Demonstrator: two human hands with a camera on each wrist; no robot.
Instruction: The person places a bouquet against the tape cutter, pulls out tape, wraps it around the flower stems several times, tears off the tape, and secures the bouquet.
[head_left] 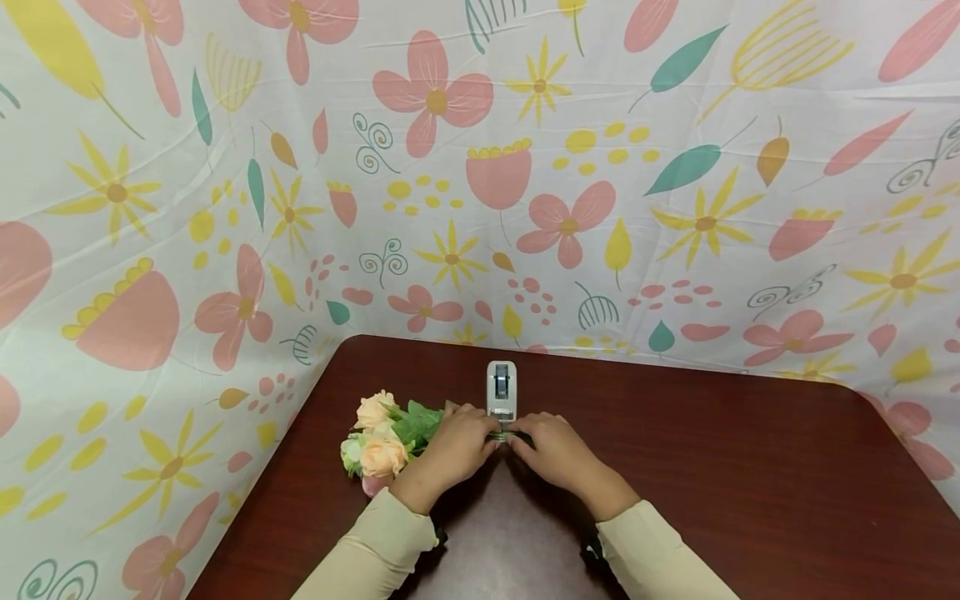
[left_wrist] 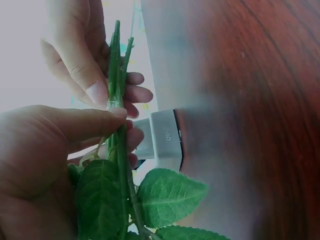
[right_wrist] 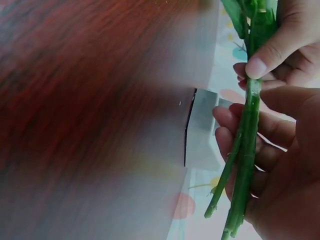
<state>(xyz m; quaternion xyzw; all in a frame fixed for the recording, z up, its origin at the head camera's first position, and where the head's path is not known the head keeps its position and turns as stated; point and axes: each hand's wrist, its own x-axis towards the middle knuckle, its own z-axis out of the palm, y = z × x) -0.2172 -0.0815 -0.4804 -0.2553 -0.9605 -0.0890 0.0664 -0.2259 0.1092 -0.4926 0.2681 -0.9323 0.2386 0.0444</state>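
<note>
A bouquet of peach and pale artificial roses (head_left: pixel 382 457) lies to the left in the head view, its green stems (right_wrist: pixel 245 165) running right between both hands. My left hand (head_left: pixel 459 446) pinches the stems between thumb and fingers, just above the leaves (left_wrist: pixel 170 197) in the left wrist view. Nearer the cut ends, my right hand (head_left: pixel 558 452) holds the same stems, fingers curled behind them and thumb in front. A shiny band of clear tape (right_wrist: pixel 253 89) wraps the stems between the two thumbs. Directly behind the hands stands a white tape dispenser (head_left: pixel 501 385).
The dark red-brown wooden table (head_left: pixel 720 475) stretches out to the right. A flower-printed cloth (head_left: pixel 570 167) hangs behind it and along its left side.
</note>
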